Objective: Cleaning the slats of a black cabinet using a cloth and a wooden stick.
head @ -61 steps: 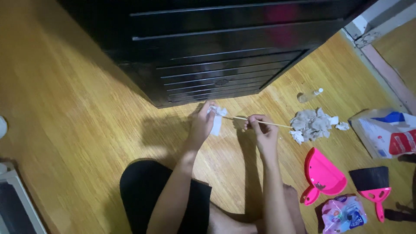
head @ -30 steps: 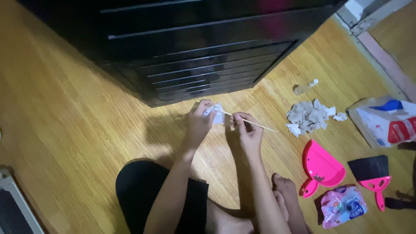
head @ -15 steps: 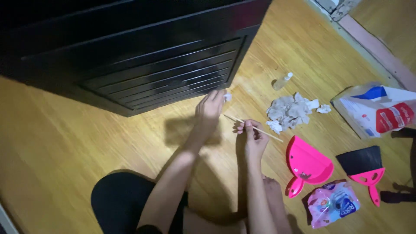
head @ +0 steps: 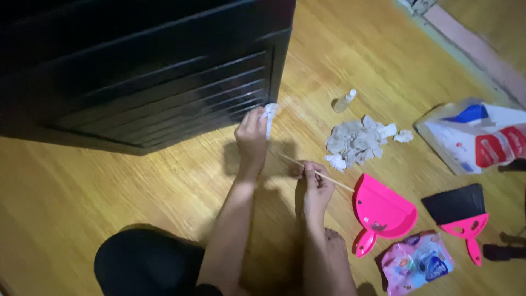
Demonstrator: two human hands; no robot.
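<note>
Tissue, a small crumpled white wad, sits just above the centre of the frame, pinched in the fingers of the left hand and pressed against the lower corner of the black slatted cabinet. It looks soft, very light and easily torn, so a gentle pinch on the bunched part, as the hand has it, seems the safest hold; rubbed hard on the slat edges it would likely shred.

Below and to the right, the right hand is closed around a thin wooden stick, gripping near its middle so both ends stick out. The stick appears stiff but slender and light, probably snapping if bent; a hold near the middle gives most control.

Further right on the wooden floor lies a heap of used greyish tissues, with a small clear bottle above it. A pink dustpan lies right of centre, a pink-handled black brush beside it. At the lower right is a soft pink wipe packet with a blue patch; at the right edge a flat white package bears blue and red panels.
</note>
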